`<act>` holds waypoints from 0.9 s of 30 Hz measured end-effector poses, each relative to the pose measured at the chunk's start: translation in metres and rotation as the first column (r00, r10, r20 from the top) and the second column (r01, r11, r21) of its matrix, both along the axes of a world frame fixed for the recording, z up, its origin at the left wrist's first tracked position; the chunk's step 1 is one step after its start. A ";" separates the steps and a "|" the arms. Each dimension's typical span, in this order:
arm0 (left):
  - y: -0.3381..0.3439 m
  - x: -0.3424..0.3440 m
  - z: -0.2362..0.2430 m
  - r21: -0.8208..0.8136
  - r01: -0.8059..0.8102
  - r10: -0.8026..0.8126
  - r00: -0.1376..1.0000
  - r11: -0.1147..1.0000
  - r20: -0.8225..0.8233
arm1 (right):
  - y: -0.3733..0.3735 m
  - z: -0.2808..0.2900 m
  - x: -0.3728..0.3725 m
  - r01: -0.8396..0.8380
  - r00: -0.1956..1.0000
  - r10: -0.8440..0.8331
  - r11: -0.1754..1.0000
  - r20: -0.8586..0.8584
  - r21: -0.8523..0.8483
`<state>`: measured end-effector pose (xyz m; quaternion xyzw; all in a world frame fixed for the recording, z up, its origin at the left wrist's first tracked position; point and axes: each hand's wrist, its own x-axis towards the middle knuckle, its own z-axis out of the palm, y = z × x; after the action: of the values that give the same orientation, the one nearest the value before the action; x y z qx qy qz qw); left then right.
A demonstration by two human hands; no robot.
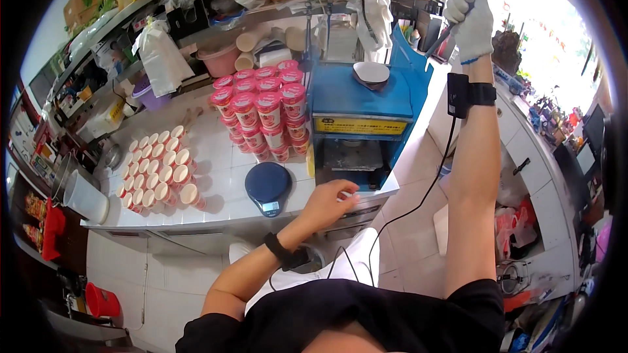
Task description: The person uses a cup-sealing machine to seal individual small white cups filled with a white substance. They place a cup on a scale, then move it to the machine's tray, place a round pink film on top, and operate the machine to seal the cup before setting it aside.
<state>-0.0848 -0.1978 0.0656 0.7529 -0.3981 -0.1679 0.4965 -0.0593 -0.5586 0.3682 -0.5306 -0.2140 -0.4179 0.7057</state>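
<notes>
My gloved right hand (468,19) is raised high, closed round the dark lever (439,42) at the side of a blue machine (363,98). A pale lid-like stack (370,73) rests on the machine's top, and its open lower bay holds a metal plate (348,155). My bare left hand (333,197) is low in front of that bay, fingers loosely curled and apart, with nothing clearly in them. Left of the machine stand several pink lidded cups (266,108) in stacked rows and a dark digital scale (267,184).
Several lidless paper cups (157,170) stand on the white counter (219,202), beside a translucent bucket (88,199). A cluttered shelf (235,13) runs behind. A red bucket (103,299) sits on the floor. Another cluttered counter (536,176) lines my right side.
</notes>
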 end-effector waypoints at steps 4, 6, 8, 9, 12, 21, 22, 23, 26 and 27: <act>-0.006 0.018 -0.059 -0.037 -0.146 0.087 0.754 0.989 -0.651 | 0.011 -0.002 -0.003 0.041 0.999 -0.041 0.999 -0.002 0.024; -0.010 0.034 -0.086 -0.112 -0.231 0.029 0.531 0.966 -0.847 | 0.022 0.001 -0.002 0.073 0.997 -0.073 0.997 -0.008 0.036; -0.012 0.048 -0.105 -0.130 -0.302 -0.024 0.333 0.944 -0.943 | 0.004 0.002 0.003 0.019 0.999 -0.018 0.999 -0.028 0.031; -0.011 0.054 -0.109 -0.134 -0.309 -0.031 0.316 0.942 -0.948 | 0.011 0.000 0.002 0.058 0.998 -0.056 0.997 -0.038 0.053; -0.019 0.076 -0.128 -0.249 -0.377 -0.128 0.318 0.892 -0.939 | -0.015 -0.007 0.013 -0.117 0.991 0.117 0.993 -0.065 0.002; -0.021 0.063 -0.095 -0.407 -0.450 -0.328 0.246 0.795 -0.912 | 0.009 -0.093 0.011 0.122 0.937 -0.208 0.948 -0.281 -0.295; -0.020 0.065 -0.092 -0.413 -0.434 -0.327 0.261 0.801 -0.908 | 0.038 -0.087 0.007 0.061 0.947 -0.112 0.983 -0.300 -0.174; -0.015 0.065 -0.091 -0.414 -0.421 -0.321 0.277 0.807 -0.906 | 0.060 -0.086 0.004 -0.005 0.952 -0.009 0.999 -0.307 -0.044; -0.026 0.059 -0.086 -0.436 -0.329 -0.347 0.296 0.837 -0.890 | -0.044 -0.103 0.015 -0.217 0.912 0.196 0.976 -0.360 -0.018; -0.024 0.057 -0.081 -0.438 -0.312 -0.354 0.291 0.843 -0.889 | -0.064 -0.110 0.012 -0.135 0.941 0.085 0.982 -0.327 -0.133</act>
<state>-0.0282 -0.2220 -0.0150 0.3225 -0.0617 -0.4701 0.8193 -0.0472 -0.6230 0.2580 -0.6311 -0.1574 -0.2684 0.7105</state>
